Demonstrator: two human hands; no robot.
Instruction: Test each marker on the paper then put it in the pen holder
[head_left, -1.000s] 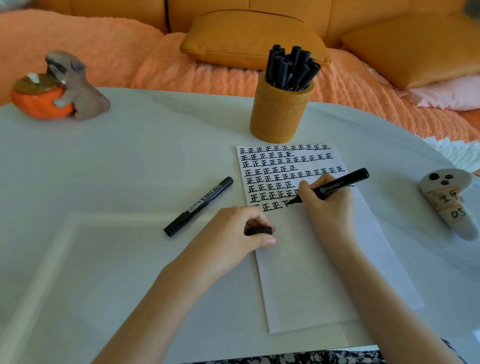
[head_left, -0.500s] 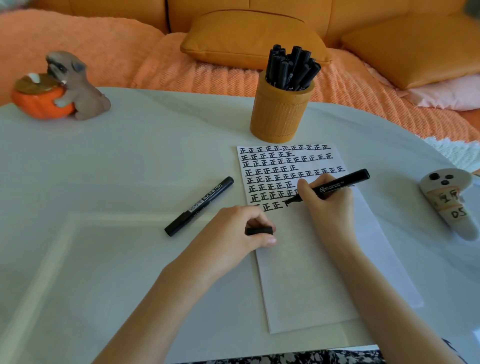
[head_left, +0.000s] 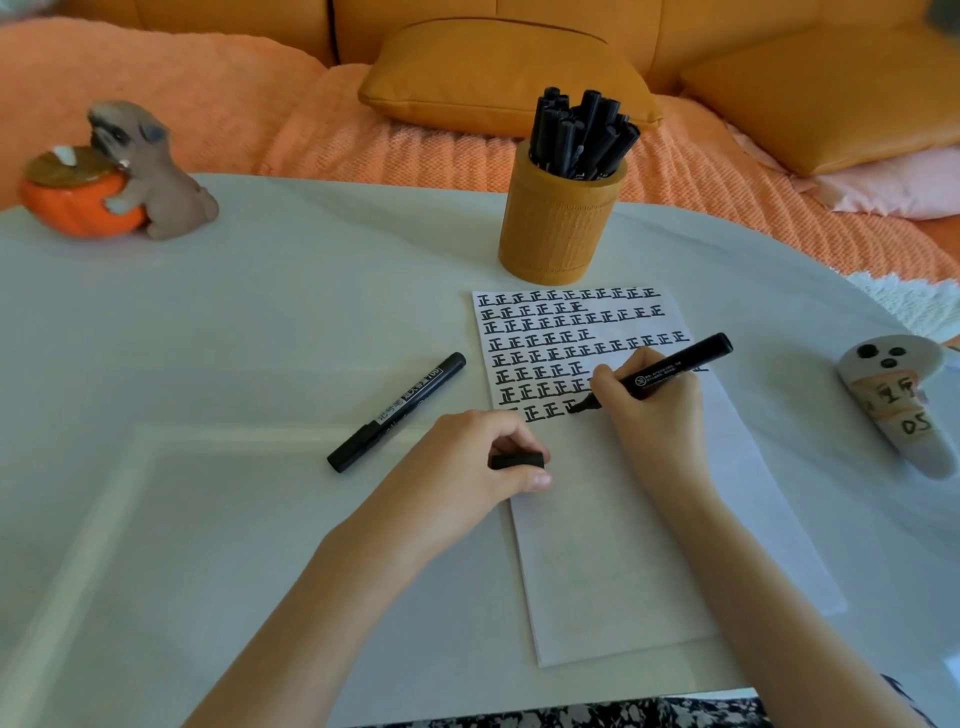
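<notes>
Tip down, the marker (head_left: 675, 364) is on the paper (head_left: 597, 545), right at the end of the bottom row of characters. The right hand (head_left: 649, 410) has it in a writing grip, fingers curled round the barrel. The left hand (head_left: 462, 467) sits at the sheet's left edge, thumb and fingers pinching the cap (head_left: 517, 460). A spare marker (head_left: 397, 410), capped, lies on the table (head_left: 208, 338) to the left, apart from the sheet. Behind the paper stands the pen holder (head_left: 563, 228), packed with other markers (head_left: 579, 132).

Risks from here, I'd say: the left hand only reaches the sheet's edge, so a hard stroke could drag the paper. The writing fingers lie over finished rows and could smear fresh ink. An off-centre recap could ink the fingertips. That crowded holder could tip, or refuse the marker, if it goes in at a slant.
</notes>
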